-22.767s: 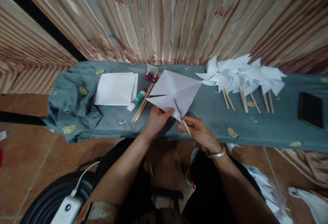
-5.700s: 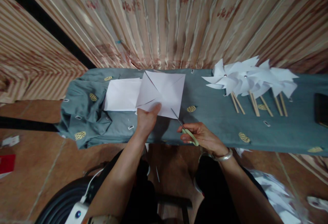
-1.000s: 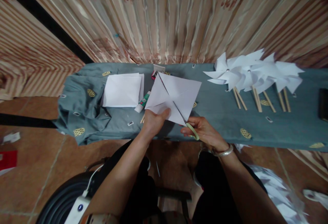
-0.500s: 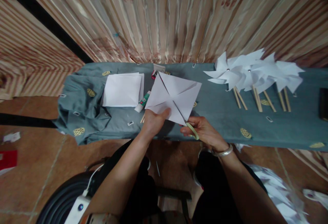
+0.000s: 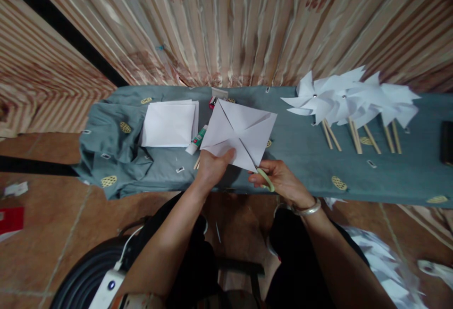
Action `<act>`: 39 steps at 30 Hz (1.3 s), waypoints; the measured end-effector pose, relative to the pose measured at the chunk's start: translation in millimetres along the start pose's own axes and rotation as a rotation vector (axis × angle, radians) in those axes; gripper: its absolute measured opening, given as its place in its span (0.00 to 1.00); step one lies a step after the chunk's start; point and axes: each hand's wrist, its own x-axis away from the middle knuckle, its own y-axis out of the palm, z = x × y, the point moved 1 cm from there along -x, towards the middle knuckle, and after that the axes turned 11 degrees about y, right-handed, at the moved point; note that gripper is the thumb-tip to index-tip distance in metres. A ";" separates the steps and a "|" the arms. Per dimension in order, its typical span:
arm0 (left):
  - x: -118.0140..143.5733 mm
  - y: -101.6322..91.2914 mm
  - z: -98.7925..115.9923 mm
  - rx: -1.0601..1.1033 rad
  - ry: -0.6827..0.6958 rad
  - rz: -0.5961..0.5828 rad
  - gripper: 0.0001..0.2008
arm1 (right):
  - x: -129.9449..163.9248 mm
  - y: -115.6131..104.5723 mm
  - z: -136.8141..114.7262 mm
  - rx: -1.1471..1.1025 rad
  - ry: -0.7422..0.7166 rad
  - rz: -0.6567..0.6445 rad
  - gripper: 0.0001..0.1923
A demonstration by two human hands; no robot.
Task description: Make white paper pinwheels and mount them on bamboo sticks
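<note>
My left hand (image 5: 212,167) pinches the near edge of a creased white paper square (image 5: 240,129), holding it up over the cloth-covered table (image 5: 300,158). My right hand (image 5: 278,179) grips scissors with pale green handles (image 5: 264,179). Their blades reach into the paper's near right corner along a diagonal crease. A silver bangle sits on my right wrist.
A stack of white paper sheets (image 5: 169,123) lies at the left, with a glue tube (image 5: 197,139), wooden sticks and a small red box (image 5: 213,102) beside it. Several finished paper pinwheels on sticks (image 5: 350,104) lie at the right. A dark phone (image 5: 446,143) is at the far right.
Over the last second little has moved: the scissors stay at the paper's corner. Since 5.7 s ago the paper has turned and the scissors have come up to it.
</note>
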 end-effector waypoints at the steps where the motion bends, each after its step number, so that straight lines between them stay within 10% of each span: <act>1: -0.1 0.2 0.1 0.004 0.005 -0.002 0.17 | -0.2 -0.2 0.7 -0.008 -0.001 -0.003 0.24; 23: -14.0 -0.5 -8.9 -0.027 0.043 0.023 0.20 | 22.9 -33.9 3.8 0.143 0.051 -0.062 0.32; 39: 2.7 29.4 -21.7 0.023 -0.106 -0.071 0.18 | 31.7 -82.3 20.8 0.959 -0.209 1.001 0.25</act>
